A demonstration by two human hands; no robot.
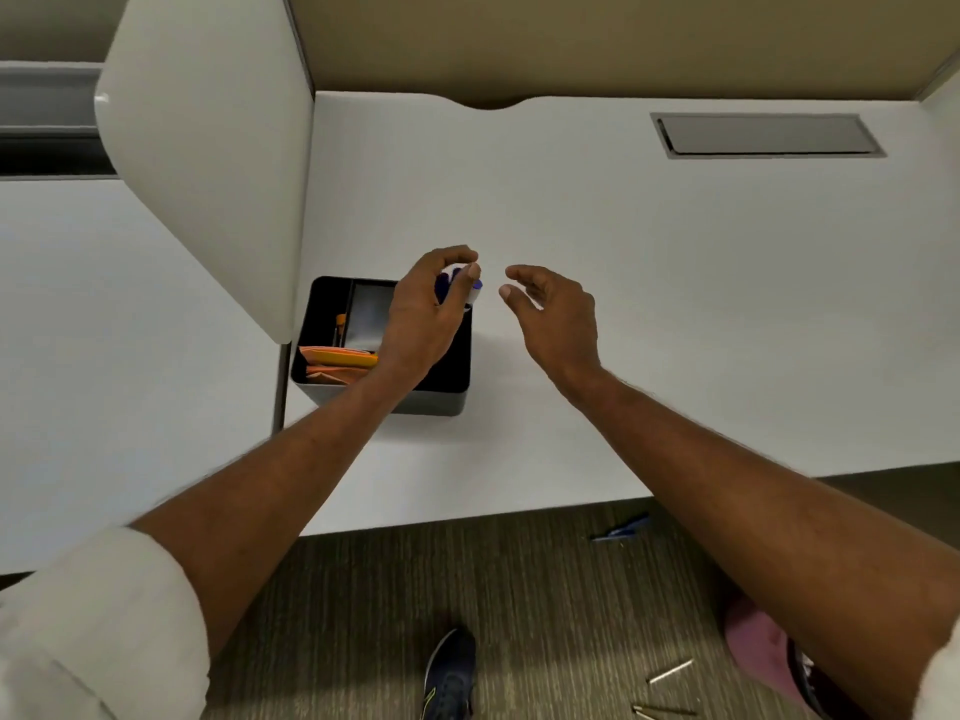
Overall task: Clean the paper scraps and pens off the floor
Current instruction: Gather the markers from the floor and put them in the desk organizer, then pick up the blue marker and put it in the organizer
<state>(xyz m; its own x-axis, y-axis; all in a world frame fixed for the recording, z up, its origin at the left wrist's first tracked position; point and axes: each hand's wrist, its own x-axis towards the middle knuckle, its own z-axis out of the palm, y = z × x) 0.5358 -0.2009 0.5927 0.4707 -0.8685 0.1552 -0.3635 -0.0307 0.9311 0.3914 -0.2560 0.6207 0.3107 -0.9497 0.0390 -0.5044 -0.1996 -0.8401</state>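
Note:
My left hand (431, 304) hovers over a black organiser box (452, 392) on the white desk and grips a blue-and-white pen (475, 289) by its top end. Just to its right, my right hand (556, 314) is held open above the desk with nothing in it. The box holds orange paper scraps (337, 358) and an orange pen (340, 324). On the carpet below the desk edge lies a blue paper scrap (621, 530). Silver pens (670, 671) lie on the carpet at lower right, and a pink paper scrap (753, 646) is partly hidden by my right forearm.
A white divider panel (208, 163) stands left of the box. A grey cable hatch (766, 135) is set in the desk (623, 241) at the back right. My dark shoe (451, 672) rests on the striped carpet (363, 589).

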